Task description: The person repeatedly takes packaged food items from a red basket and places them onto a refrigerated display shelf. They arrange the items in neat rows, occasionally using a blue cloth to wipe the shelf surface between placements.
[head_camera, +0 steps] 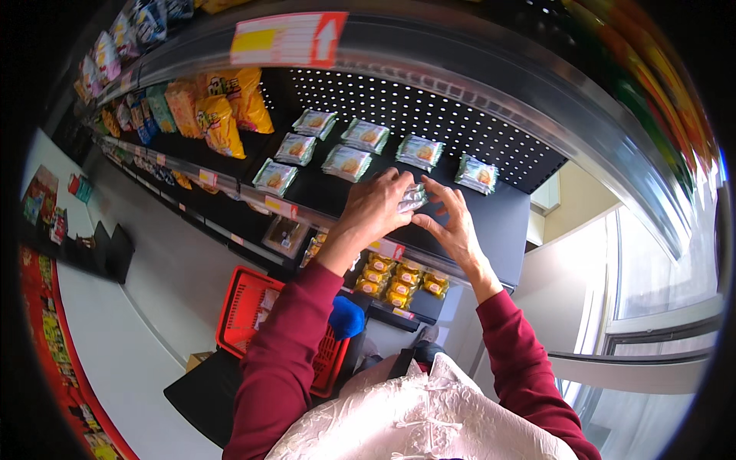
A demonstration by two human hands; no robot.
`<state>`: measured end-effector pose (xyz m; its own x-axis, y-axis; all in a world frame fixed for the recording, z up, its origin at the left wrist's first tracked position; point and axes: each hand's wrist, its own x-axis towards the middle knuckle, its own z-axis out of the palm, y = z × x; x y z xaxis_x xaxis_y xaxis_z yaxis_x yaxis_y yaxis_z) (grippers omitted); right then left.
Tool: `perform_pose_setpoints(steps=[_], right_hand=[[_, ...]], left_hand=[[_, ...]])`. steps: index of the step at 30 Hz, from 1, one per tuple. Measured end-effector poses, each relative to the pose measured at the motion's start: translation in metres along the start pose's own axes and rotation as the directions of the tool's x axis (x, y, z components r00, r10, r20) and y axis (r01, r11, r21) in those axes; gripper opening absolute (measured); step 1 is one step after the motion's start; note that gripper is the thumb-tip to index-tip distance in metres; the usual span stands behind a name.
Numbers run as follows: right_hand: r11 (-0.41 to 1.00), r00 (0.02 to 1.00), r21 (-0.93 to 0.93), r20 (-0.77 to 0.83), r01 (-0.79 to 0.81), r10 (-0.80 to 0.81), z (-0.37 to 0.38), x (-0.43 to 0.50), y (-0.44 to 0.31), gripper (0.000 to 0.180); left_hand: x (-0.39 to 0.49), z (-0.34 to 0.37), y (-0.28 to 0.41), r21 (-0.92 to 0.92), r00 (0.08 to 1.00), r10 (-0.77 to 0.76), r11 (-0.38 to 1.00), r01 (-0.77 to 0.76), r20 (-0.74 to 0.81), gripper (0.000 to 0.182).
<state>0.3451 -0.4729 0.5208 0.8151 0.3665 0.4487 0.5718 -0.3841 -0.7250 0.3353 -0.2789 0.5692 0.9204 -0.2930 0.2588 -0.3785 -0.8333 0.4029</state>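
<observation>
Over a black shelf (310, 198), my left hand (379, 201) holds a small clear-and-green wrapped snack packet (413, 198). My right hand (451, 221) is at the packet's right side, thumb and fingers curved about it; whether it grips the packet is hard to tell. Several similar packets lie on the shelf behind my hands: one at the front left (275, 177), a stack in the middle (347, 163), one behind it (365, 135), another to its right (420, 152) and one at the far right (477, 173).
Yellow snack bags (219, 126) stand on the shelf's left. Yellow-wrapped packets (398, 293) fill part of the lower shelf. Below left is a red plastic basket (225, 322) with a few packets inside and a blue item (346, 318) near its edge. An upper shelf edge (460, 75) overhangs my hands.
</observation>
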Motion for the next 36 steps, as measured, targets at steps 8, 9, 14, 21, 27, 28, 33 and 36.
perform_pose_setpoints(steps=[8,9,14,21,27,28,33,36], right_hand=[[0.990,0.990,-0.035,-0.009,-0.140,0.139,0.008,-0.012,0.036,0.048],[0.989,0.990,-0.036,-0.015,-0.144,0.144,0.009,-0.012,0.037,0.046],[0.986,0.987,0.041,0.003,-0.163,0.163,0.011,-0.011,0.033,0.042],[0.917,0.956,0.271,0.112,-0.291,0.270,0.010,-0.013,0.030,0.031],[0.901,0.956,0.320,0.116,-0.293,0.269,0.012,-0.017,0.043,0.027],[0.910,0.950,0.274,0.112,-0.312,0.292,0.012,-0.018,0.044,0.026],[0.917,0.973,0.328,0.052,-0.228,0.224,0.013,-0.019,0.043,0.021],[0.877,0.963,0.406,0.039,-0.258,0.265,0.016,-0.017,0.041,0.019]], left_hand=[[-0.012,0.040,-0.028,-0.368,0.995,-0.092,0.927,0.070,-0.042,0.070],[-0.018,0.041,-0.031,-0.373,0.993,-0.096,0.926,0.062,-0.074,0.070],[-0.046,0.043,-0.038,-0.383,0.976,-0.150,0.920,0.079,-0.160,0.063],[-0.054,0.050,-0.034,-0.539,0.960,-0.225,0.836,0.102,-0.167,0.046],[-0.055,0.054,-0.041,-0.621,0.968,-0.222,0.777,0.103,-0.117,0.049],[-0.056,0.055,-0.041,-0.631,0.968,-0.221,0.770,0.096,-0.122,0.049],[-0.056,0.060,-0.042,-0.610,0.967,-0.200,0.789,0.065,-0.156,0.048],[-0.058,0.061,-0.041,-0.622,0.967,-0.205,0.780,0.069,-0.149,0.047]])
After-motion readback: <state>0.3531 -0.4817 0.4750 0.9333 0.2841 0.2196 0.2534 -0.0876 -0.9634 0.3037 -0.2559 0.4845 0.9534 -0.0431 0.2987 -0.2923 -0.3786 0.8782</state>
